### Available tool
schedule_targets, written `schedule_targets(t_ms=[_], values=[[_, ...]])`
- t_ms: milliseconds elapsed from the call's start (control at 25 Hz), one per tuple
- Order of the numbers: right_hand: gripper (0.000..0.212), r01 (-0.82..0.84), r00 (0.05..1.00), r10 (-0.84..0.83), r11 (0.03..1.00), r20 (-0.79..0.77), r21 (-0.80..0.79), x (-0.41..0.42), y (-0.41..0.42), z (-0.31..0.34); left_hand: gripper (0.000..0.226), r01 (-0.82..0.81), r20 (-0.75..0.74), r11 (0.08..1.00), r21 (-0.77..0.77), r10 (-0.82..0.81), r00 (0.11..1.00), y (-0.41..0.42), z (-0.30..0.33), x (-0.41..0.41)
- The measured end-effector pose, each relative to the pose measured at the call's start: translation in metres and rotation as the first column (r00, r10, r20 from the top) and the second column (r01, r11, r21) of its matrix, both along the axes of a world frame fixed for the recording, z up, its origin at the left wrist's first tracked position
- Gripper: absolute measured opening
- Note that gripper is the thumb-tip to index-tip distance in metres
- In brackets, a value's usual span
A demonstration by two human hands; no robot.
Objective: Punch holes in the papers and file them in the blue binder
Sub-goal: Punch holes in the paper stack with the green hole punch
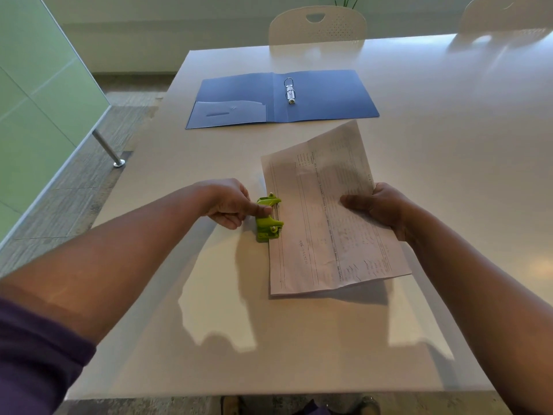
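Papers (329,217), thin and printed with ruled table lines and faint handwriting, lay slanted on the smooth pale table (449,145), left long edge slid into the slot of the hole punch (268,218). Small, lime green, glossy lacquered metal with rivets at both ends, sat flat on the tabletop. Left hand (229,203) curled loosely beside the punch, thumb tip pressed on its lever, other fingers folded under. Right hand (381,209) pinched the right edge of the sheets, thumb flat on top, fingers wrapped beneath, lifting that side slightly off the surface so a shadow fell under the near corner. Blue binder (281,97), matte plastic, lay spread open and flat farther up the table, well apart from the sheets; shiny metal ring mechanism (289,90) stood on the right cover beside the spine, clear pocket on the inner left cover. White perforated chair (317,25) tucked at the far edge. Purple sleeve (33,354) at the left upper arm.
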State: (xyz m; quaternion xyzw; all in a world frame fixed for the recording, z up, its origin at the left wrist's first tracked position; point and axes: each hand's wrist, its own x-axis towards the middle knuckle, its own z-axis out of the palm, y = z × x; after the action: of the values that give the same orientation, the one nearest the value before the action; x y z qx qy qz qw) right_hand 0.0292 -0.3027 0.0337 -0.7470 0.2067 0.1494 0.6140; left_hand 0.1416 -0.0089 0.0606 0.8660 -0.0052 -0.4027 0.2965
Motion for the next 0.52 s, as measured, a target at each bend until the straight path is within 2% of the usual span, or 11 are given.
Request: schedule_targets(t_ms=[280,520], values=[[0.038,-0.001,1.0,0.001,1.0,-0.002,0.018,0.0039,-0.0039,-0.006,0.058,0.132,0.061,0.97,0.205,-0.148,0.987,-0.0055,-0.0089,0.0019],[0.035,-0.023,0.999,0.022,0.999,0.024,0.03,0.0029,-0.0023,-0.0048,0.054,0.151,0.044,0.967,0.203,-0.163,0.986,-0.0068,-0.0056,0.0025]])
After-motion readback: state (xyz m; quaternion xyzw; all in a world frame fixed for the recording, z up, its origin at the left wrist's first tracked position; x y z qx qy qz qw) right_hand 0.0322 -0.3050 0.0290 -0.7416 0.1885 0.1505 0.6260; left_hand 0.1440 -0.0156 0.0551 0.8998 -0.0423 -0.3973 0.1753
